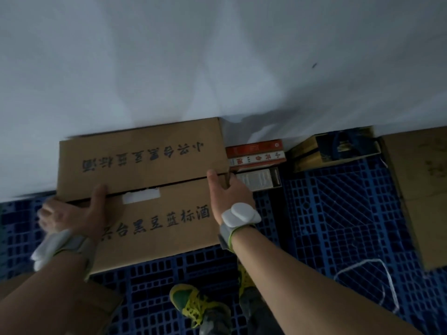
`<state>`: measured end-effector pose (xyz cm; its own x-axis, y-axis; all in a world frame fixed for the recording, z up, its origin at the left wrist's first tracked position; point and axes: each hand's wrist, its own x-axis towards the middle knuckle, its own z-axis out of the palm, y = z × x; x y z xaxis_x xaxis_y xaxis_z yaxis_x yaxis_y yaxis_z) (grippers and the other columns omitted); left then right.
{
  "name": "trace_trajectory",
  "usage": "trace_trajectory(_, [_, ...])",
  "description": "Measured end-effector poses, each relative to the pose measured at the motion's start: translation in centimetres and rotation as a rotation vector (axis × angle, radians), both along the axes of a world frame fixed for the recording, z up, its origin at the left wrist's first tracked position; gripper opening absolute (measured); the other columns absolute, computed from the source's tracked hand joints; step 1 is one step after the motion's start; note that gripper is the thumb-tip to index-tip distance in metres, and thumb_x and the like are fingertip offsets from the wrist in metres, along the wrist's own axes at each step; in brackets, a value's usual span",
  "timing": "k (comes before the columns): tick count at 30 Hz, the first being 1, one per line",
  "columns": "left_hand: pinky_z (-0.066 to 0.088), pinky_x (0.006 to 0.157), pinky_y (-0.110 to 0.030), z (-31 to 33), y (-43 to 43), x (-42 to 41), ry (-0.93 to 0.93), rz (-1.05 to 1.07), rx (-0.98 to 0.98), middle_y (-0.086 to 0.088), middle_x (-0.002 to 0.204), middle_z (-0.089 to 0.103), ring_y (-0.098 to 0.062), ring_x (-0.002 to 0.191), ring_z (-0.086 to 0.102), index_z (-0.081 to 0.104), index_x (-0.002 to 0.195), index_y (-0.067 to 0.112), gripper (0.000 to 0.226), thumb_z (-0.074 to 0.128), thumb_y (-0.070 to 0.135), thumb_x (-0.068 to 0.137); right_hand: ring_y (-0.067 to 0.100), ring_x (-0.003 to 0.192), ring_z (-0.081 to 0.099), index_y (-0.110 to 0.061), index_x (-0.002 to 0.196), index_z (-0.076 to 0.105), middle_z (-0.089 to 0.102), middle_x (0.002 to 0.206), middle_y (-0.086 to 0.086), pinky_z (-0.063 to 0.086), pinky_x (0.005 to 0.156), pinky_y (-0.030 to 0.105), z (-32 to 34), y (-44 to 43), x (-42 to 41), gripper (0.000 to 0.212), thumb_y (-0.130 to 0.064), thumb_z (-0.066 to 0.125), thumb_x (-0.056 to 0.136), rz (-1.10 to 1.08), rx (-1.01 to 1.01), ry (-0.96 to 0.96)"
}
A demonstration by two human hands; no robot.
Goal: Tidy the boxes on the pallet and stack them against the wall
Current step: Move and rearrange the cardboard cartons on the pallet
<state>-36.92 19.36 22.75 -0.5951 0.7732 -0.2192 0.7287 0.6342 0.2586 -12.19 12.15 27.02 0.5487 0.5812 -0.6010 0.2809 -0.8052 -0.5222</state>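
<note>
A large brown cardboard box (pixel 150 180) with black printed characters on its top flaps fills the middle left, its far edge at the white wall (pixel 217 56). My left hand (pixel 72 213) grips its left side, thumb resting on the top flap. On the box's right edge sits my right hand (pixel 229 192), thumb on top and fingers wrapped down the side. The box is over a blue plastic pallet (pixel 338 213). Both wrists wear white and grey bands.
Small red and white boxes (pixel 256 155) lie by the wall right of the big box. An open carton (pixel 333 148) with dark contents sits further right, then another brown box (pixel 423 189). A brown box corner (pixel 101 303) is at lower left. My shoes (pixel 191 301) stand on the pallet; a white strap loop (pixel 377 281) lies right.
</note>
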Motion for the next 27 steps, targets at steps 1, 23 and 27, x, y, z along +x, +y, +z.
trace_trajectory(1, [0.032,0.101,-0.061,0.9,-0.1,0.3,-0.022,0.018,-0.013,-0.026,0.137,0.036,-0.043,0.128,0.035,0.031,0.135,-0.001,0.102,0.056,0.075,0.072,0.029,0.088,0.066,-0.026,0.118,0.061,0.070,0.107,0.002,0.056,0.077,0.043,0.0,0.0,0.0,0.077,-0.083,0.028,0.077,0.008,0.006,-0.002])
trace_trajectory(23, [0.030,0.101,-0.043,0.3,-2.4,2.0,0.054,-0.087,-0.009,-0.013,0.136,0.040,-0.032,0.124,0.038,0.027,0.142,0.008,0.103,0.047,0.080,0.072,0.039,0.109,0.059,-0.021,0.132,0.054,0.063,0.126,0.011,0.046,0.092,0.048,-3.6,0.0,-0.7,0.069,-0.071,0.039,0.086,-0.149,-0.001,-0.220])
trace_trajectory(27, [0.030,0.104,-0.046,2.4,-1.5,1.3,-0.070,-0.124,-0.180,-0.014,0.145,0.032,-0.033,0.130,0.033,0.012,0.149,0.008,0.109,0.045,0.080,0.074,0.041,0.117,0.053,-0.019,0.141,0.043,0.053,0.138,0.013,0.041,0.098,0.049,-1.8,1.0,-0.8,0.073,-0.069,0.036,0.089,-0.140,-0.099,-0.178])
